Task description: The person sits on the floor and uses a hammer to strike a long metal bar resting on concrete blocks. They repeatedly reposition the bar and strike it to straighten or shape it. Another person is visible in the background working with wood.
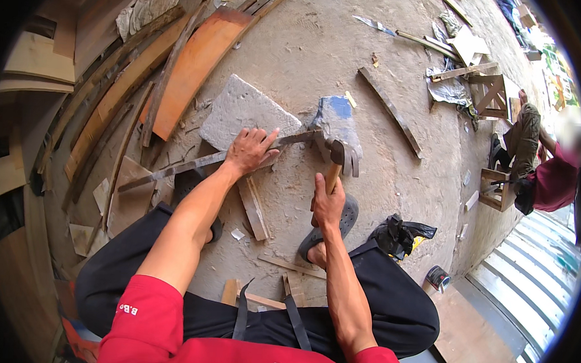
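Note:
A long, thin wooden strip [181, 169] runs from the lower left up to two concrete pieces. My left hand [250, 150] grips it near its right part, with the fingers over the strip. Behind that hand lies a pale, flat concrete slab [245, 111]. The strip's right end reaches a second concrete block [339, 124] with blue paint on top. My right hand [328, 202] is closed around the wooden handle of a claw hammer [335, 174]. The hammer's metal head is beside the strip's end and in front of the blue-painted block; whether they touch is unclear.
Long boards and an orange wooden panel [195, 64] lie at the left. A loose wooden bar [391, 113] is on the floor to the right. Near my right knee are a black plastic bag [398, 237] and a can [438, 279]. Another person [550, 164] sits far right.

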{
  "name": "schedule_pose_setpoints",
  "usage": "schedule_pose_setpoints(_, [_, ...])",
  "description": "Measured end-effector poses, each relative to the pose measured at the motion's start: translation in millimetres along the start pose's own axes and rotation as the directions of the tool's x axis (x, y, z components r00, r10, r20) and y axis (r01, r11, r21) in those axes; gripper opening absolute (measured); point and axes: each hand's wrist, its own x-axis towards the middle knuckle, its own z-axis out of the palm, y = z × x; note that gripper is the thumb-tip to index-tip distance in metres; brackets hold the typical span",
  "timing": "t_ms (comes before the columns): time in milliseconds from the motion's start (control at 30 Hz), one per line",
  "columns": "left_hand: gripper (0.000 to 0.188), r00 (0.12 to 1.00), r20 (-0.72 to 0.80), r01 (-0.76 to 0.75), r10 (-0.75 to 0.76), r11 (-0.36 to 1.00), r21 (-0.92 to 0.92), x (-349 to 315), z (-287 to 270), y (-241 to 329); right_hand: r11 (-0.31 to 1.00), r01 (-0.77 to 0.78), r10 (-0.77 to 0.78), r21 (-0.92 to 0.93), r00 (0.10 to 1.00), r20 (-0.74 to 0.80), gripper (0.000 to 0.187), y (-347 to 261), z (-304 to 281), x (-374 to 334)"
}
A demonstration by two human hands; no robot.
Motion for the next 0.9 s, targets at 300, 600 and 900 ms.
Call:
schedule_pose_setpoints(300, [0.062,0.982,0.054,-0.175,0.183,0.976,-0.128,11.0,-5.3,-21.0,0.989,-0.078,0.078,0.128,0.997,0.003,0.036,-3.0,21.4,3.7])
schedule_pose_setpoints(600, [0.046,0.985,-0.017,-0.168,0.173,0.918,-0.36,16.0,-5.1,-18.9,0.984,0.164,-0.153,0.063,0.977,-0.151,0.032,70.1,34.5,2.8])
schedule_pose_setpoints(900, [0.042,0.98,-0.006,-0.195,0.2,0.95,-0.245,10.8,8.6,-25.1,0.95,-0.001,-0.038,-0.312,0.992,-0.119,0.031,22.1,38.5,18.4])
